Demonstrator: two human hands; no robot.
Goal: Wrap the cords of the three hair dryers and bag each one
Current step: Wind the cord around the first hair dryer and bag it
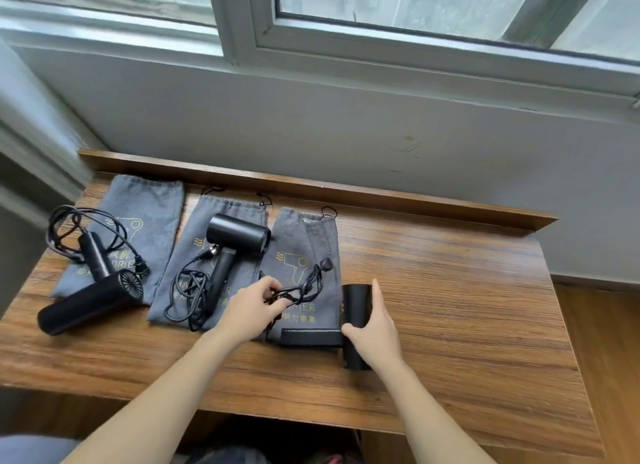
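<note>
**Cord of the right-hand dryer being gathered**

I judged this the cord-wrapping step on the right hair dryer (356,321). My left hand (251,311) pinched its bunched cord (304,285) over the right grey bag (304,242); my right hand (375,332) cupped the barrel, fingers fairly straight. The barrel's long axis ran toward the window, handle pointing left. Next, I reckoned, came looping the slack. The other two dryers lay unwrapped on the tabletop (450,290).
</note>
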